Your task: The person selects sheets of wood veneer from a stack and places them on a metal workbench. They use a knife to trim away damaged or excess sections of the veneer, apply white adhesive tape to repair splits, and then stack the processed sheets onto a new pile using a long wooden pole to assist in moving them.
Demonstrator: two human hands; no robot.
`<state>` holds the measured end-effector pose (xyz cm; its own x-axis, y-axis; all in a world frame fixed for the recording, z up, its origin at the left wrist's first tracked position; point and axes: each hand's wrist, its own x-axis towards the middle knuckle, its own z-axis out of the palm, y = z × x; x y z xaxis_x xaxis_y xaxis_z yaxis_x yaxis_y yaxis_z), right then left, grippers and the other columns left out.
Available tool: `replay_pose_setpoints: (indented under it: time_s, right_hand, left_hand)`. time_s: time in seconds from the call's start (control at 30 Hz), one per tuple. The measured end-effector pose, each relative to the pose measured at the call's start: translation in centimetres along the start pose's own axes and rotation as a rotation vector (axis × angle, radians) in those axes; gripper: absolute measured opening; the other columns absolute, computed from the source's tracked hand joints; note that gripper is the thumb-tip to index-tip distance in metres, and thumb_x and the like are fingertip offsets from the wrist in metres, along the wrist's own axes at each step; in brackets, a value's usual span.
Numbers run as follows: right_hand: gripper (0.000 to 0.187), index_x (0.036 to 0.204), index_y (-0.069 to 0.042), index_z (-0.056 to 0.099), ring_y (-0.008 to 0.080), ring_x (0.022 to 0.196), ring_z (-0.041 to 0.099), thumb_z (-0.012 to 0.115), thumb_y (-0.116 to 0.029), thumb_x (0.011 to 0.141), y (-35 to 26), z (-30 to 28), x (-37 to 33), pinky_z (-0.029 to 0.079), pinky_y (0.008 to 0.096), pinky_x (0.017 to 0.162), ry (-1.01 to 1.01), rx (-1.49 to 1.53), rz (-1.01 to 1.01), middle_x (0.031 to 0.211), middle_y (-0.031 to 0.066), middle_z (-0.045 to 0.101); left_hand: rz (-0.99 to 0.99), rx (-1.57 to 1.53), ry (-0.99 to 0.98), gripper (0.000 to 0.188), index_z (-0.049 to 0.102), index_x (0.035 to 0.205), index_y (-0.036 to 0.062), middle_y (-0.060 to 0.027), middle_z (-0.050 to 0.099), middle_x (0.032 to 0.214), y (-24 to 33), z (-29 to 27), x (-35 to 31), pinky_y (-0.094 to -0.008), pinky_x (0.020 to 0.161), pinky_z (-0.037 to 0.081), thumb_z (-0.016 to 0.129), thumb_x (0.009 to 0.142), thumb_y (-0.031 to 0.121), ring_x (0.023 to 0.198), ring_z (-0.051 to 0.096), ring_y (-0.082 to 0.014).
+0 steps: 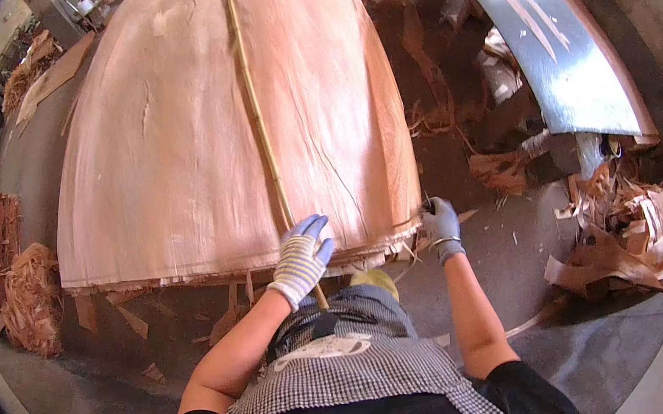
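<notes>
A tall stack of thin reddish wood veneer sheets (pixel 187 160) lies in front of me, its ragged near edge close to my body. Along its top runs a long thin bamboo-like stick (pixel 256 115), its near end reaching past the edge toward my apron. My left hand (pixel 302 261), in a striped glove with blue-grey fingers, rests over the stick at the near edge, fingers stretched and thumb apart. Beside the stack's near right corner is my right hand (pixel 443 229), gloved in grey-blue. Its fingers are curled around something small and dark that I cannot make out.
To the right stands a long bench with a shiny metal top (pixel 579 84). Veneer scraps (pixel 631 235) are heaped below its near end. More bundled veneer (pixel 0 256) stands at the left. Torn strips litter the dark floor (pixel 518 252) around the stack.
</notes>
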<state>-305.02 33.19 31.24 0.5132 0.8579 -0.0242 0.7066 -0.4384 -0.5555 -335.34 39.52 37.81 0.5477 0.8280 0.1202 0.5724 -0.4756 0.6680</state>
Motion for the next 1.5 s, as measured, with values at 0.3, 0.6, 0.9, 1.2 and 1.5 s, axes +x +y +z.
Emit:
replay_pose_setpoints:
  time_s: [0.3, 0.6, 0.9, 1.2, 1.5]
  right_hand:
    - [0.014, 0.100, -0.005, 0.062, 0.0084, 0.061, 0.054, 0.058, -0.009, 0.087, -15.7, 2.6, -9.5, 0.045, 0.0227, 0.052, -0.421, 0.859, 0.029, 0.079, 0.0038, 0.063]
    - [0.020, 0.100, -0.001, 0.062, 0.0151, 0.070, 0.062, 0.059, -0.005, 0.081, -25.0, 9.8, -17.7, 0.049, 0.0294, 0.066, -0.358, 0.802, -0.246, 0.081, 0.0129, 0.066]
    - [0.016, 0.099, -0.001, 0.061, 0.0100, 0.069, 0.056, 0.053, -0.007, 0.087, -22.3, 15.1, -17.7, 0.047, 0.0254, 0.061, -0.344, 0.555, -0.271, 0.081, 0.0049, 0.062]
    - [0.023, 0.080, -0.016, 0.050, 0.0146, 0.040, 0.047, 0.063, -0.035, 0.084, -27.2, 5.2, -12.0, 0.039, 0.0274, 0.036, -0.445, 0.982, 0.384, 0.053, 0.0013, 0.049]
    - [0.027, 0.070, -0.015, 0.050, 0.0110, 0.044, 0.045, 0.060, -0.035, 0.086, -22.5, -6.1, -7.2, 0.037, 0.0275, 0.040, -0.674, 1.112, 0.460, 0.058, -0.0018, 0.050]
  left_hand:
    - [-0.554, -1.204, 0.087, 0.029, 0.061, 0.099, 0.0015, -0.0069, 0.065, 0.089, -1.8, -12.7, 3.7, -0.0331, 0.071, 0.055, 0.062, 0.085, 0.027, 0.078, 0.062, -0.0172]
    - [-0.712, -1.447, 0.398, 0.032, 0.053, 0.111, 0.0064, -0.0084, 0.059, 0.105, -19.4, -25.4, -6.3, -0.0434, 0.076, 0.053, 0.061, 0.085, 0.023, 0.090, 0.059, -0.0227]
    - [-0.936, -1.580, 0.538, 0.041, 0.045, 0.121, 0.0091, -0.0113, 0.053, 0.114, -24.8, -19.9, -13.4, -0.0530, 0.081, 0.050, 0.058, 0.087, 0.029, 0.101, 0.056, -0.0323]
    - [-0.858, -1.840, 0.410, 0.041, 0.048, 0.116, 0.0023, -0.0168, 0.054, 0.115, -18.5, -15.6, -17.0, -0.0554, 0.084, 0.049, 0.060, 0.086, 0.027, 0.090, 0.060, -0.0411]
    - [-0.369, -1.888, 0.088, 0.078, 0.026, 0.140, 0.0134, -0.0162, 0.036, 0.139, -18.4, -15.2, -19.9, -0.0538, 0.103, 0.029, 0.045, 0.082, 0.063, 0.127, 0.034, -0.0344]
